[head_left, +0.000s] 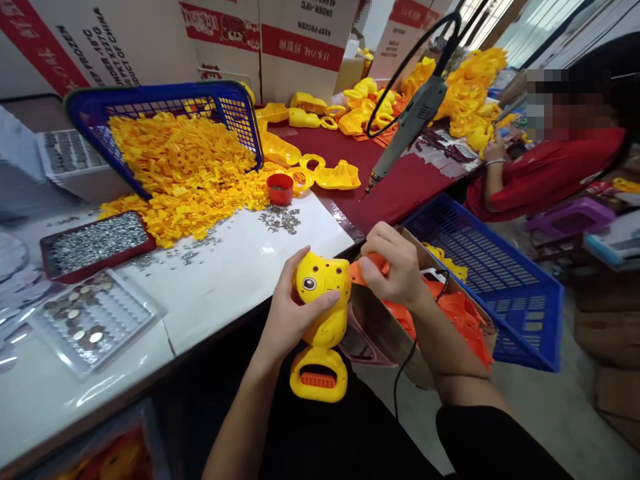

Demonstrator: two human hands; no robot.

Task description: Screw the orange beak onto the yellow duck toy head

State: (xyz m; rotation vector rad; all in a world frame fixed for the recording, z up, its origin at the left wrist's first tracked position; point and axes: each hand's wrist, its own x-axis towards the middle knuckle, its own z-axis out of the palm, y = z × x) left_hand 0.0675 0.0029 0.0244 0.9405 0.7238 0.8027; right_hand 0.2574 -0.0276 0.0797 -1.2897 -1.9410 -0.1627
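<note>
Centrally, a yellow toy point(323, 300) was held just off the edge of the white tabletop point(235, 267), the grip of the left hand point(290, 317) wrapped round it. The right hand point(397, 270) had its grip pinched on an orange part point(355, 273) beside it. A tipped blue basket point(243, 123), screw tray point(95, 243) and stacked cartons point(300, 27) were noted behind.

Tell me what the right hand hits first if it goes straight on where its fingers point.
Likely the yellow plastic duck-shaped toy shell gripped by the left hand. The right hand, pinching an orange plastic part, points leftward at it. They look almost touching, though depth is unclear.
</note>
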